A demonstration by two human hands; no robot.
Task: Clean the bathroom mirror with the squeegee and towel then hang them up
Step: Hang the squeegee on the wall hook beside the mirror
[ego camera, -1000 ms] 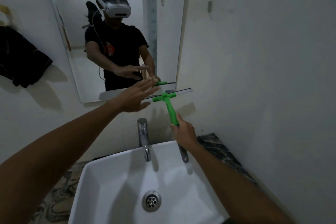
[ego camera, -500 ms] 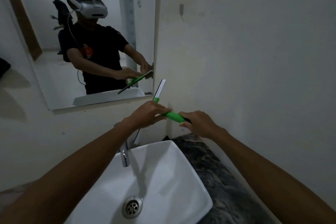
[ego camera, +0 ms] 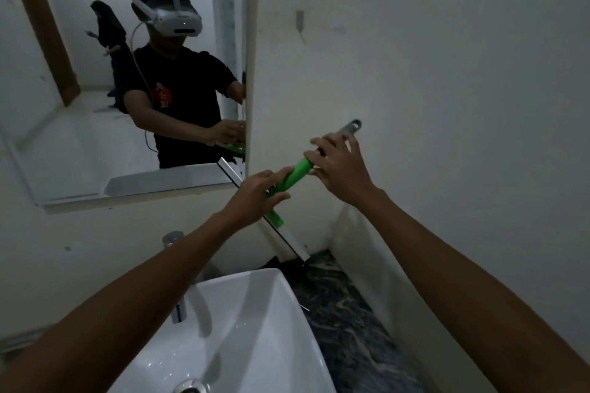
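A green-handled squeegee (ego camera: 295, 174) with a long metal blade is held in the air to the right of the mirror (ego camera: 95, 124), its blade slanting down toward the counter. My left hand (ego camera: 255, 198) grips it near the head where handle meets blade. My right hand (ego camera: 341, 169) holds the upper handle, whose grey end with a hanging hole (ego camera: 352, 126) points up at the white wall. A small grey hook (ego camera: 299, 21) sits on the wall well above. No towel is in view.
A white basin (ego camera: 255, 329) with a chrome tap (ego camera: 177, 277) lies below my arms. A dark marbled counter (ego camera: 351, 313) runs along the right wall. The mirror reflects a person wearing a headset.
The squeegee has come off the mirror, and its handle now points up right toward the wall. My left hand took hold near its head. The view shifted right.
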